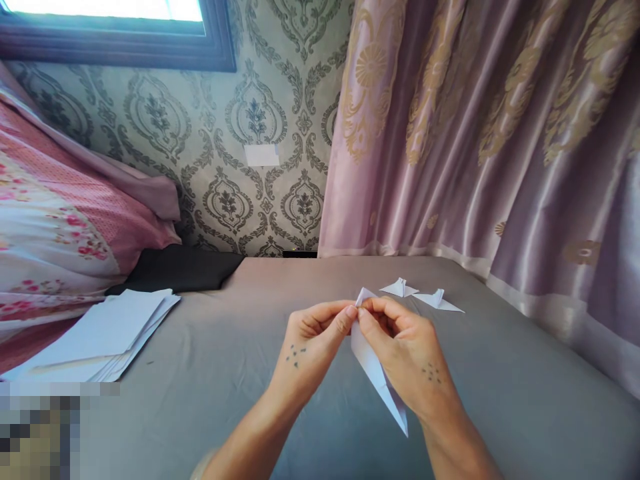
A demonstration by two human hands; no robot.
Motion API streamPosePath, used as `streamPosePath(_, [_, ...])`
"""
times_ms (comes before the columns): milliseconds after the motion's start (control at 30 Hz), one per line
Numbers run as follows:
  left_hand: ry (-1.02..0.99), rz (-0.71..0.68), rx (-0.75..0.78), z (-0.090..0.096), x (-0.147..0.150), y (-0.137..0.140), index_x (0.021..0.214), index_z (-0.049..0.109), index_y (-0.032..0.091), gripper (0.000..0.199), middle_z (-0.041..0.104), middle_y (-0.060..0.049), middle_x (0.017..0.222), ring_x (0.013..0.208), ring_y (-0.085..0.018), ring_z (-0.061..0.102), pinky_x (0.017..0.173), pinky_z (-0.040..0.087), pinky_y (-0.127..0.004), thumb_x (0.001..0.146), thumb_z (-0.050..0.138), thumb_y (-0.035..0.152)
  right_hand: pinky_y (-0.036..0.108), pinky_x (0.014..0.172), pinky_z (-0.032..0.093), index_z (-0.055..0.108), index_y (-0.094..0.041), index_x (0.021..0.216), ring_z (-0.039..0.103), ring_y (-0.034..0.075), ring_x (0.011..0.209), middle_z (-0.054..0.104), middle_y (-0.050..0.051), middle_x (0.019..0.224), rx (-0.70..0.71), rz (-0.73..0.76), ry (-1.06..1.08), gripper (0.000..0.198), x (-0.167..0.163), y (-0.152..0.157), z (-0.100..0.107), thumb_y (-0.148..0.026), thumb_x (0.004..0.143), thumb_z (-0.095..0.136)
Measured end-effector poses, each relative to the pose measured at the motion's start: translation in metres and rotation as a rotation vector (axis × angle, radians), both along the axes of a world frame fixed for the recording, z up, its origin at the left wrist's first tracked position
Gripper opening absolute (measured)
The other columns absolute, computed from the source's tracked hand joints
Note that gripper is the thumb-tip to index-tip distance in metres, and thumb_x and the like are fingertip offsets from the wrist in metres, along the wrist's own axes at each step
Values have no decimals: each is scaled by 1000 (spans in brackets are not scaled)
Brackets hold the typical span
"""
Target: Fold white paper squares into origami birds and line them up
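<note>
A folded sheet of white paper is held up in front of me, its long point hanging down to the lower right. Thumb and fingers of my left hand pinch its upper end from the left. From the right, my right hand pinches the same spot, the two thumbs nearly touching. Part of the paper is hidden behind the right hand. Just beyond my hands, two small folded white paper shapes with pointed wings rest on the grey-covered surface.
At the left lies a stack of white paper sheets, with a black folded item behind it. Pink floral fabric hangs at the left edge. A patterned wall and a mauve curtain border the far side.
</note>
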State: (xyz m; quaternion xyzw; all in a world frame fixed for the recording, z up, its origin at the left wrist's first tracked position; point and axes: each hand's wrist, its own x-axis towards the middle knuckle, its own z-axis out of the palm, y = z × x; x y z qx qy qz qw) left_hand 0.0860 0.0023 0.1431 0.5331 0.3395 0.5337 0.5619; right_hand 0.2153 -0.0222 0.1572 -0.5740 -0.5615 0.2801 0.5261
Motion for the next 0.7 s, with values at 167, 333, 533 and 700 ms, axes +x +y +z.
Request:
streamPosePath(167, [-9,36,15,-1,-1,0,91,79,21,18,77,-4,82,75,-14,65,71,50,-23,79,72,32,23,56,43,67,-20,81,52,12,62,61,-2,71,-19,19,-17,20,-2,-2,0,-38,83,57])
streamPosePath(333, [13,111,36,-1,1,-2,89,80,22,17,76,-2,77,72,-14,64,68,49,-22,79,72,33,23,61,45,67,-21,85,54,12,67,62,-1,76,4,31,-34,21,-7,0,-3,-39,86,56])
streamPosePath(533, [86,180,58,4,-4,-3,87,80,20,18,76,-4,79,69,-16,65,62,50,-22,78,72,34,25,63,45,68,-24,88,56,13,70,63,-2,78,66,-6,-119,18,2,-6,2,-39,88,57])
streamPosePath(700, [154,121,93,4,-3,-4,85,80,19,19,74,-3,72,64,-15,62,58,47,-22,79,71,35,30,85,46,69,-29,95,59,17,94,66,0,98,300,-120,-247,17,16,-6,8,-39,83,65])
